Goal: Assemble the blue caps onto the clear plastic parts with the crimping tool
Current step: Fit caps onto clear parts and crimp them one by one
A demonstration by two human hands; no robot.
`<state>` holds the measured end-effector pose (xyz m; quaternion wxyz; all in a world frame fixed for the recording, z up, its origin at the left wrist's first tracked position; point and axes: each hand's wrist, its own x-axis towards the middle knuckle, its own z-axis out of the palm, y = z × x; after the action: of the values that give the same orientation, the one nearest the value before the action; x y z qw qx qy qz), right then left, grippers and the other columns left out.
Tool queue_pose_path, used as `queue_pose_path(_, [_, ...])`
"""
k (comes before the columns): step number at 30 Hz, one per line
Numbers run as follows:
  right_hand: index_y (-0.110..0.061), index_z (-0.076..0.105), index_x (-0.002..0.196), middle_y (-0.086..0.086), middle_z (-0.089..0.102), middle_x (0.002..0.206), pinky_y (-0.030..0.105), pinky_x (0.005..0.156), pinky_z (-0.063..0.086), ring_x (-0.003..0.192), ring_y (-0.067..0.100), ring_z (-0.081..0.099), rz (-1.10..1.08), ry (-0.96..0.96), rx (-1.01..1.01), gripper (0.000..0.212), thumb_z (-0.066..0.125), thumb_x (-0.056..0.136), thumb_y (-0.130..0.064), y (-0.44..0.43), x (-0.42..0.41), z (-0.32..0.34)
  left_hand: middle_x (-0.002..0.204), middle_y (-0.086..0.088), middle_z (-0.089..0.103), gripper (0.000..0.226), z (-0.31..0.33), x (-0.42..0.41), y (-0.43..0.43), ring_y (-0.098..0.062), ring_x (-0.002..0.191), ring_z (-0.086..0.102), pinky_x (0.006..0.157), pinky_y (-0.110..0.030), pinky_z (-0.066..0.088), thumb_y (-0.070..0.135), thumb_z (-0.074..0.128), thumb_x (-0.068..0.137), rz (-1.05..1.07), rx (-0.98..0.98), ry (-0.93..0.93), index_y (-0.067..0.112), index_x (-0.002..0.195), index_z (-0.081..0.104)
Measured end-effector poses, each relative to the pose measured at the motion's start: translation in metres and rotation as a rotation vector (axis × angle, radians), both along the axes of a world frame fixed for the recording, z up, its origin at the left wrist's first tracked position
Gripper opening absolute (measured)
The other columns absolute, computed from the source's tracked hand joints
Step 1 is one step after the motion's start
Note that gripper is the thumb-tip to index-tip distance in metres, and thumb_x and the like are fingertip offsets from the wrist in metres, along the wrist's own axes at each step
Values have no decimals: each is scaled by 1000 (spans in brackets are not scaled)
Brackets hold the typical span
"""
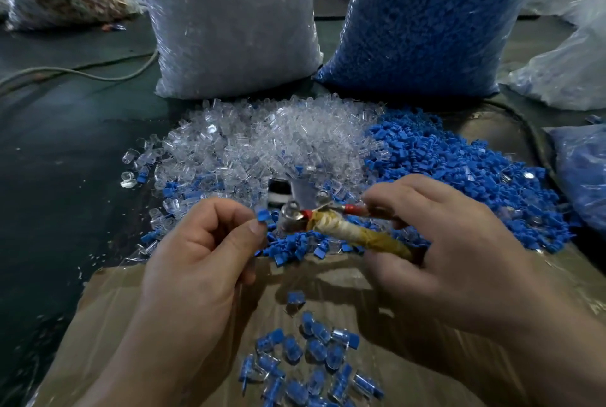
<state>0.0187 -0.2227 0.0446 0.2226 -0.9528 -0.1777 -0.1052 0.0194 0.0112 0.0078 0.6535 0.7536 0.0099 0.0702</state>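
My left hand [210, 252] pinches a small blue cap [263, 216] between thumb and forefinger, just left of the crimping tool's metal jaws. A clear plastic part [290, 211] sits in those jaws. My right hand [449, 242] grips the crimping tool [347, 231] by its tape-wrapped handle and its red handle. Behind the hands lie a heap of clear parts [262, 141] and a heap of blue caps [459, 170]. Several assembled pieces [311, 364] lie on the cardboard near me.
A brown cardboard sheet [137, 301] covers the near work surface. A tall bag of clear parts [229, 19] and a tall bag of blue caps [426, 19] stand behind the heaps. More plastic bags [570, 78] sit at the right, and a cable [82, 74] runs at the left.
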Motion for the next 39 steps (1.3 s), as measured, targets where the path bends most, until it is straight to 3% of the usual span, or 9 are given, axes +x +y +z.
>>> queue_pose_path(3, [-29, 57, 124, -15, 57, 107, 33, 78, 51, 97, 8, 54, 38, 5, -26, 53, 51, 76, -49, 0, -1, -1, 56, 0, 57, 26, 0, 0, 4, -8, 48, 52, 44, -17, 43, 49, 64, 69, -27, 25, -40, 26, 81, 68])
queue_pose_path(6, [-29, 55, 127, -15, 55, 113, 29, 83, 49, 102, 6, 51, 39, 9, -46, 56, 50, 75, -50, -2, -1, -1, 57, 0, 57, 21, -1, 1, 6, -9, 49, 51, 44, -18, 43, 45, 66, 72, -55, 25, -57, 27, 81, 67])
queue_pose_path(12, [-34, 52, 129, -22, 48, 119, 15, 88, 35, 108, -3, 43, 66, 75, -88, 56, 47, 77, -52, -3, -1, -1, 60, -3, 58, 20, 1, 1, 8, -11, 51, 51, 45, -18, 43, 41, 80, 78, -101, 45, -80, 26, 81, 67])
queue_pose_path(15, [-35, 50, 130, -23, 46, 119, 12, 87, 31, 108, -6, 39, 73, 79, -115, 57, 44, 77, -55, -2, 0, -1, 61, -4, 58, 28, 0, 3, 12, -14, 53, 51, 50, -28, 43, 50, 68, 69, -126, 80, -78, 26, 83, 67])
queue_pose_path(23, [-36, 49, 131, -26, 43, 120, 13, 88, 33, 109, -7, 40, 95, 73, -87, 56, 46, 79, -59, -3, -1, -1, 67, -7, 60, 29, -9, 5, 19, -17, 56, 55, 55, -35, 44, 50, 69, 73, -159, 37, -80, 25, 88, 68])
queue_pose_path(28, [-38, 46, 131, -26, 42, 121, 13, 90, 32, 112, -5, 40, 114, 82, -96, 57, 47, 79, -59, -3, -2, -1, 70, -9, 61, 29, -9, 4, 21, -17, 57, 56, 52, -32, 46, 49, 67, 76, -210, 76, -95, 25, 92, 68])
queue_pose_path(32, [-37, 47, 131, -22, 46, 118, 16, 88, 34, 106, -2, 43, 87, 73, -137, 58, 47, 77, -60, 0, -1, -2, 73, -11, 64, 31, -9, 2, 19, -30, 60, 58, 53, -36, 48, 51, 67, 75, -196, 91, -88, 25, 93, 68])
queue_pose_path(36, [-32, 56, 125, -16, 55, 105, 24, 82, 45, 95, 5, 51, 56, 58, -160, 58, 48, 75, -61, 2, -2, 0, 68, -3, 61, 27, -8, 3, 18, -12, 56, 54, 49, -20, 44, 52, 66, 75, -199, 123, -111, 29, 90, 69])
queue_pose_path(39, [-31, 61, 117, -15, 58, 95, 31, 75, 51, 87, 7, 54, 51, 57, -150, 54, 48, 74, -60, 3, -1, 4, 67, -2, 61, 26, -6, 2, 18, -15, 55, 54, 49, -26, 44, 52, 66, 74, -192, 112, -104, 30, 88, 69])
